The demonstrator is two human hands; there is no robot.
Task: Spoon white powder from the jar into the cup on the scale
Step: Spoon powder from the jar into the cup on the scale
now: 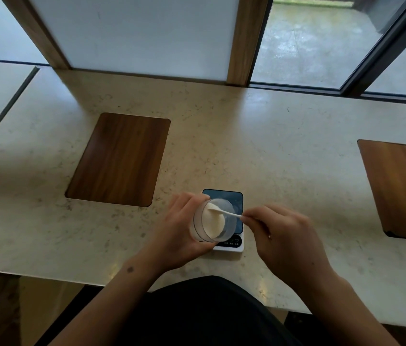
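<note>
My left hand grips a clear jar of white powder, tilted with its mouth toward me, held over the left part of the scale. My right hand pinches the handle of a small white spoon; the spoon's bowl rests on the powder inside the jar. The scale is small, with a dark blue platform, a white base and a black button strip at its near edge. The jar covers much of the platform. I cannot make out a separate cup on the scale.
The scale stands on a pale stone counter near its front edge. Two dark wooden inlay panels are set into the top, one at the left and one at the far right. Windows with wooden posts run along the back.
</note>
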